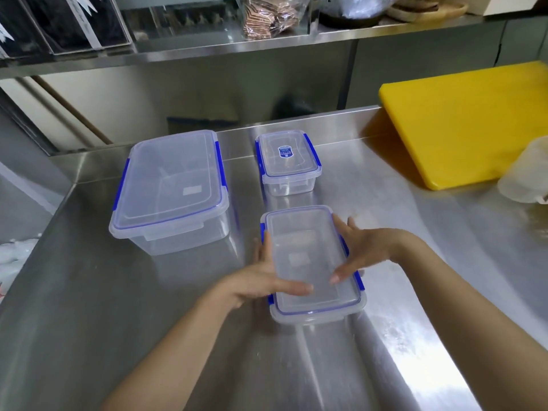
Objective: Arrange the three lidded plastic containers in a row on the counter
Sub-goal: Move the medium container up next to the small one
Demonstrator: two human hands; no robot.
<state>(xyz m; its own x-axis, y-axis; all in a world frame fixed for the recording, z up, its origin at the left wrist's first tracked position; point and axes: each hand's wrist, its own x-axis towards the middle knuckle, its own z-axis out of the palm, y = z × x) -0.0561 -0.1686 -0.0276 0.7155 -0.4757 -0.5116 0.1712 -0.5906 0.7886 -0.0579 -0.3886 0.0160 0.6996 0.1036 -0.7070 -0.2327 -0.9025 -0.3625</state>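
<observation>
3 lidded clear containers with blue clips sit on the steel counter (400, 232). The medium container (311, 262) lies at lower centre of the frame, held between both hands. The left hand (261, 280) presses against its left long side, fingers together and pointing up the frame along the wall, thumb laid across the lid near the lower end. The right hand (364, 250) grips the right long side, fingers slightly spread along the edge, thumb resting on the lid, its tip near the left thumb tip. Whether the container rests on the counter or is just lifted, I cannot tell. The large container (170, 188) stands at centre left, apart from it. The small container (289, 161) stands directly above the medium one in the frame, near but not touching. A yellow cutting board (468, 123) lies at upper right.
</observation>
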